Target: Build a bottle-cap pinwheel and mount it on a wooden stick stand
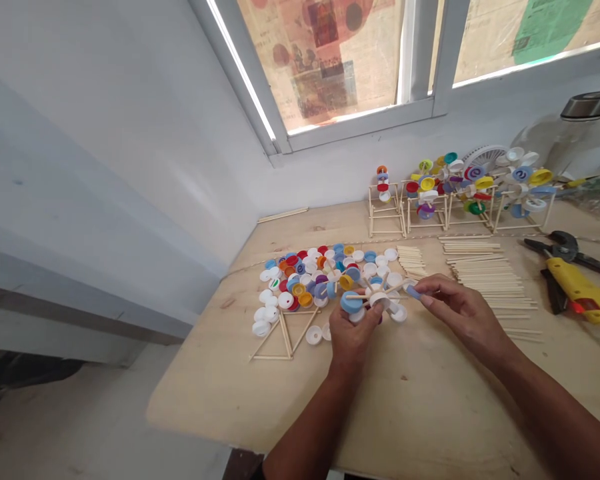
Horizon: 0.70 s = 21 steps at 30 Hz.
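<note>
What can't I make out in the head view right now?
All in the head view:
- Left hand: some fingers hidden behind the bottle-cap wheel.
- Lilac cap at the right hand: too small to tell whether it is fixed to its stick.
- White fan: lower part hidden by finished cap wheels.
- Yellow glue gun: cut off by the right edge.

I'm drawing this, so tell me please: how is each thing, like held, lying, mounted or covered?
Left hand: gripping the cap wheel
Cap wheel: held
Right hand: pinching the light purple cap
Light purple cap: held
Loose caps: heaped
Stick frame: bare
Loose sticks: laid in rows
Back wheels: mounted
Glue gun: lying down
Black tool: lying down
Clear jar: lidded
White fan: can't tell if running
Window: papered over
</note>
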Motion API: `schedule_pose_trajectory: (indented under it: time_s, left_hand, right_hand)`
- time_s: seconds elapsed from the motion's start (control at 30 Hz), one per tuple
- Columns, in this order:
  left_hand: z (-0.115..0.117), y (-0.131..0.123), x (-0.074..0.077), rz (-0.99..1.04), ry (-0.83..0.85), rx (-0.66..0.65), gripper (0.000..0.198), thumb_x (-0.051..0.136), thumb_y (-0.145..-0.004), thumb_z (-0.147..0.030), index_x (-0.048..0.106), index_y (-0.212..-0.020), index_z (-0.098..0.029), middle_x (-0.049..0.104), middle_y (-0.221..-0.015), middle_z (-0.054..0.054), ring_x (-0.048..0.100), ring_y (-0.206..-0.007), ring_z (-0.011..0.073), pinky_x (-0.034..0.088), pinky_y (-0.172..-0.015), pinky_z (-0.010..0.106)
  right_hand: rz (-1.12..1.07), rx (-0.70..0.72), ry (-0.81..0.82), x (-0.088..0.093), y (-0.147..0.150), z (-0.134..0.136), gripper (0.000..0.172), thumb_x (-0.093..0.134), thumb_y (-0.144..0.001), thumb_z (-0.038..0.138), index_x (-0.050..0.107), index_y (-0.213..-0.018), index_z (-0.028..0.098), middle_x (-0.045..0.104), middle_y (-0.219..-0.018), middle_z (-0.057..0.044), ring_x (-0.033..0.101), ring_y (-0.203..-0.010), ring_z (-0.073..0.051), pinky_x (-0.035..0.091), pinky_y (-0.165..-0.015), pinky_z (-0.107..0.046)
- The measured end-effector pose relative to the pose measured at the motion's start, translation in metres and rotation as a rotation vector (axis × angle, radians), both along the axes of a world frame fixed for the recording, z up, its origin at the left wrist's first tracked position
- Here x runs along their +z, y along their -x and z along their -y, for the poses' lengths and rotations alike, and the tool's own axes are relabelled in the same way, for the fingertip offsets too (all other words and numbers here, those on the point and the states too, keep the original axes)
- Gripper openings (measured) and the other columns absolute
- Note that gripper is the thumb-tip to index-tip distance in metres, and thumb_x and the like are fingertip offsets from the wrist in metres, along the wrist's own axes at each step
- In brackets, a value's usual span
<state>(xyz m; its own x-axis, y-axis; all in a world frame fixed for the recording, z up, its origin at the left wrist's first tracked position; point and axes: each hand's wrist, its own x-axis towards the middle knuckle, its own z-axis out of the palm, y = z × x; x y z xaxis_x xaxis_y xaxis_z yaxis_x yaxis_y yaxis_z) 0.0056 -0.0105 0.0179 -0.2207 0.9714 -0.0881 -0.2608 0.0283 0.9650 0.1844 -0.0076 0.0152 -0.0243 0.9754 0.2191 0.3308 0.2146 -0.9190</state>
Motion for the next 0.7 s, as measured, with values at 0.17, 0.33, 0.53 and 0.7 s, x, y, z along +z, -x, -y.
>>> schedule_pose_trajectory:
  time_s: [0.17,0.33,0.53,0.7]
  left_hand:
    - [0.0011,-0.0022,0.0034,0.020,0.001,0.009,0.039,0.085,-0.052,-0.035,0.069,-0.081,-0.014,0.066,-0.064,0.001,0.058,-0.055,0.0124,0.050,-0.057,0.024]
    - [0.0002,0.0001,0.0055,-0.002,-0.013,-0.045,0.034,0.083,-0.053,-0.031,0.069,-0.079,-0.014,0.067,-0.064,0.002,0.058,-0.055,0.0135,0.050,-0.057,0.026]
    - [0.0004,0.0008,0.0032,0.046,-0.018,-0.054,0.031,0.083,-0.053,-0.028,0.068,-0.077,-0.015,0.067,-0.062,0.001,0.056,-0.053,0.0128,0.049,-0.055,0.025]
    - [0.0012,0.0004,0.0030,0.041,-0.001,-0.054,0.032,0.082,-0.054,-0.027,0.067,-0.079,-0.014,0.067,-0.064,0.001,0.056,-0.054,0.0120,0.049,-0.056,0.025]
  right_hand:
    - [0.065,0.008,-0.125,-0.0050,0.0031,0.0011,0.020,0.057,-0.086,0.038,0.069,-0.093,0.023,0.067,-0.096,-0.007,0.061,-0.088,-0.020,0.050,-0.076,-0.033]
    - [0.132,0.050,-0.259,-0.0051,0.0075,0.0023,0.015,0.057,-0.087,0.031,0.067,-0.096,0.025,0.067,-0.097,-0.006,0.060,-0.090,-0.020,0.050,-0.074,-0.033]
    - [0.200,0.086,-0.311,-0.0048,0.0092,0.0028,0.014,0.055,-0.090,0.028,0.065,-0.098,0.024,0.065,-0.100,-0.008,0.061,-0.096,-0.022,0.050,-0.079,-0.037]
    - [0.268,0.086,-0.366,-0.0102,0.0070,0.0018,0.014,0.055,-0.090,0.026,0.064,-0.101,0.024,0.066,-0.101,-0.007,0.060,-0.098,-0.020,0.051,-0.081,-0.035]
